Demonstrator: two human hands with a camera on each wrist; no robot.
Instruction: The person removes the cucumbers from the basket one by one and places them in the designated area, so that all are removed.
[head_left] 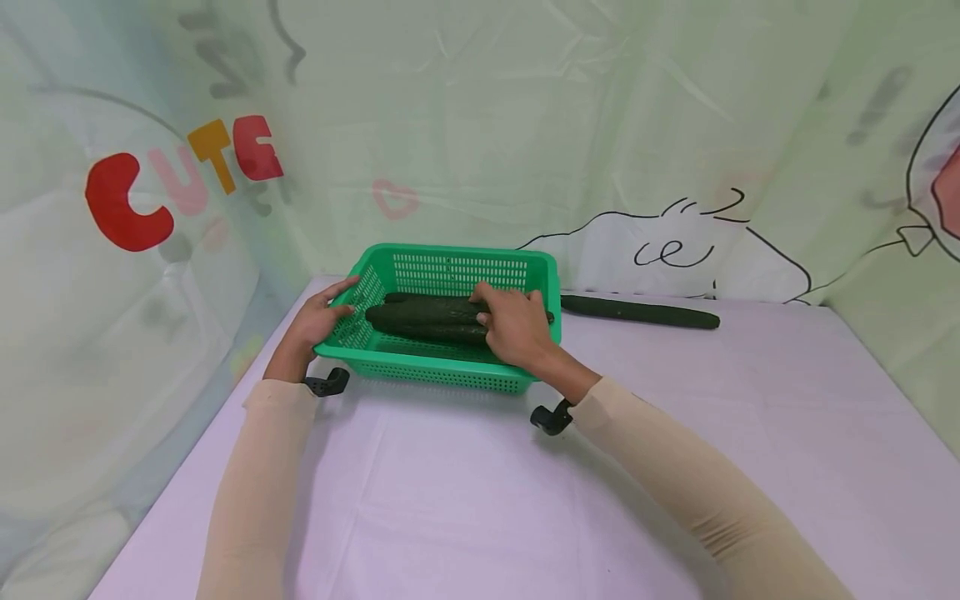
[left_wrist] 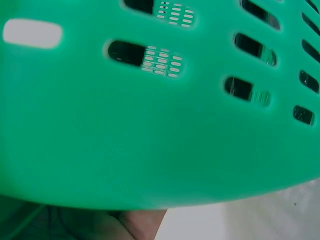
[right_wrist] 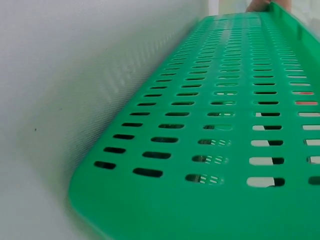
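A green plastic basket (head_left: 442,367) with slotted walls stands on the table, several dark green cucumbers (head_left: 416,313) lying lengthwise inside. At its left end my left hand (head_left: 306,327) grips the rim, thumb over the inner side. My right hand (head_left: 517,327) reaches over the front rim and holds a cucumber near its right end with curled fingers, which partly cover it. Close up, the basket wall (left_wrist: 150,145) fills most of the left wrist view. In the right wrist view the slotted side (right_wrist: 120,200) runs away lengthwise and hides the right hand's grasp.
Right of the basket, another long cucumber (head_left: 645,312) lies on the table near the back. The pale purple tabletop (head_left: 465,483) meets a printed curtain (head_left: 465,108) behind, with more curtain along both sides.
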